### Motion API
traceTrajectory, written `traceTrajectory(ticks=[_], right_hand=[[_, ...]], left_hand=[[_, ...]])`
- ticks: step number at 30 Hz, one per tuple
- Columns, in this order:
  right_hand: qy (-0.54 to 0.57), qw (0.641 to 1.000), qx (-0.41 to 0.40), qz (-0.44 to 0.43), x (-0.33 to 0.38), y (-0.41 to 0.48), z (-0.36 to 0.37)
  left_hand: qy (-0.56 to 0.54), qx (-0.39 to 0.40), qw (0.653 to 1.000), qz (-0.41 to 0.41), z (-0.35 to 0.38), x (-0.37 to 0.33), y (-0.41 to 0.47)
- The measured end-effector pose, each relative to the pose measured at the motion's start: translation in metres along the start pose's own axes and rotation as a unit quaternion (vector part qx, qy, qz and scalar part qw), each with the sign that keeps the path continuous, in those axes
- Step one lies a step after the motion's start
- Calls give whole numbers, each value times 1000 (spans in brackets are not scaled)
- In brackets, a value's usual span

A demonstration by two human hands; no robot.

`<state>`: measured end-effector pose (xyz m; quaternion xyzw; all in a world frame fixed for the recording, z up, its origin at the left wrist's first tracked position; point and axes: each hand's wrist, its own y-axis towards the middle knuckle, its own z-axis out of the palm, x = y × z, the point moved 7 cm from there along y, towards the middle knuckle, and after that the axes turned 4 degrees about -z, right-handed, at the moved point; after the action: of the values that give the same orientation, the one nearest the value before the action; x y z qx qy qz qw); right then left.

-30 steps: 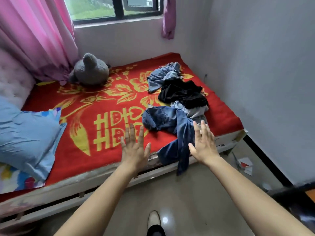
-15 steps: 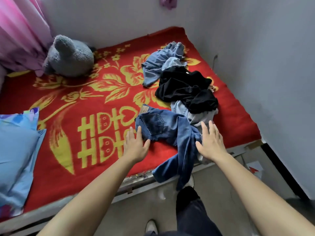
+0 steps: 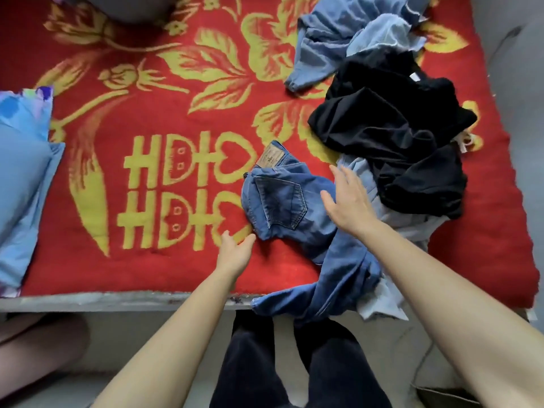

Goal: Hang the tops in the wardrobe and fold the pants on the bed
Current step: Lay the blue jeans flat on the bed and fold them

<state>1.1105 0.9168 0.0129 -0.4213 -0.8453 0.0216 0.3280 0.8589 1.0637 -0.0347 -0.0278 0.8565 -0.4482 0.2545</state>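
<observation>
Head view looks down on a bed (image 3: 182, 300) whose red blanket (image 3: 176, 260) with a yellow floral pattern fills most of the frame; large yellow characters sit left of centre (they look roughly like "HDIO" stacked twice). A blue pillow (image 3: 20, 201) lies at the left edge. On the right half of the frame lies a heap of clothes: a black garment (image 3: 397, 136) at the centre right, a light blue garment (image 3: 347, 36) in the upper right, and a pale blue piece (image 3: 406, 231) under the black one. Dark blue jeans (image 3: 282, 207) lie at the centre, back pocket up, with one leg trailing over the lower edge of the bed. A tan leather patch (image 3: 270, 156) sits on the waistband; its print is too small to read.

Right hand (image 3: 347, 201) reaches in from the lower right, palm down over the jeans, fingers spread and apart, gripping nothing. Left hand (image 3: 235, 251) reaches in from the bottom centre, its fingers loosely apart at the jeans' lower left edge; I cannot tell whether they touch the denim.
</observation>
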Motion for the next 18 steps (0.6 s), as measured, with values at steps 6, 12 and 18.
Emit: traceTrajectory(ticks=[6,12,18], right_hand=[[33,998,-43,-10,-2,82,77],[-19,996,-61,59,9,182,128],[-53,990,51,120,14,210,177]], left_hand=[[-155,5,983,-100,55,21,101],[-324,78,924,-188,81,31,172],[-412,213,868,-179,57,40,186]])
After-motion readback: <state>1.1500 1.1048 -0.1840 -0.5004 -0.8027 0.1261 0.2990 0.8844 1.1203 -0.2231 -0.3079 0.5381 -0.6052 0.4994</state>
